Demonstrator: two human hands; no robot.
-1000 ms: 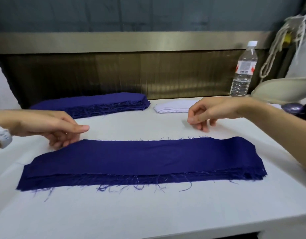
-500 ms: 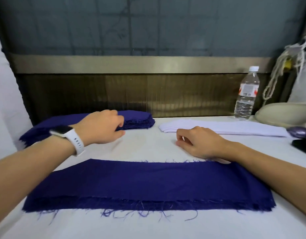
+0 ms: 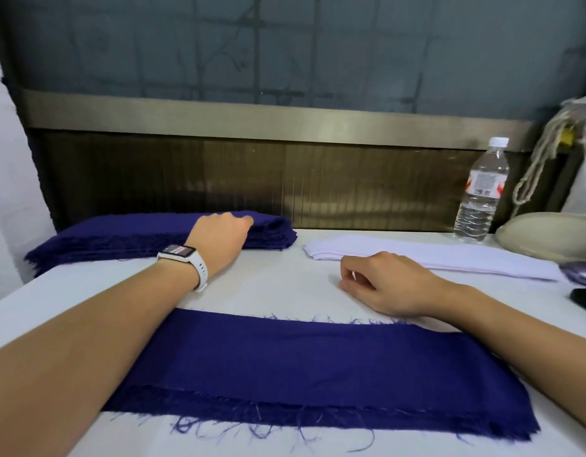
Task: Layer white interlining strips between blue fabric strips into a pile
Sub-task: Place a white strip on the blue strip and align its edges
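Observation:
A pile of blue fabric strips [image 3: 318, 374] with frayed edges lies across the near part of the white table [image 3: 275, 282]. At the back left sits a stack of blue strips [image 3: 120, 235]. My left hand [image 3: 219, 239], with a white watch on the wrist, rests on the right part of that stack; its fingers are hidden behind the back of the hand. A stack of white interlining strips [image 3: 450, 255] lies at the back right. My right hand [image 3: 384, 285] rests on the table between the white stack and the near pile, fingers loosely curled and holding nothing.
A clear water bottle [image 3: 481, 192] stands at the back right beside a beige rounded object [image 3: 549, 239]. A purple object [image 3: 578, 275] and a dark object [image 3: 585, 298] lie at the right edge. A dark panel wall runs behind the table.
My left hand went from the near pile's left end up to the back blue stack. My right hand moved forward and settled on the table near the white strips. The camera tilted up.

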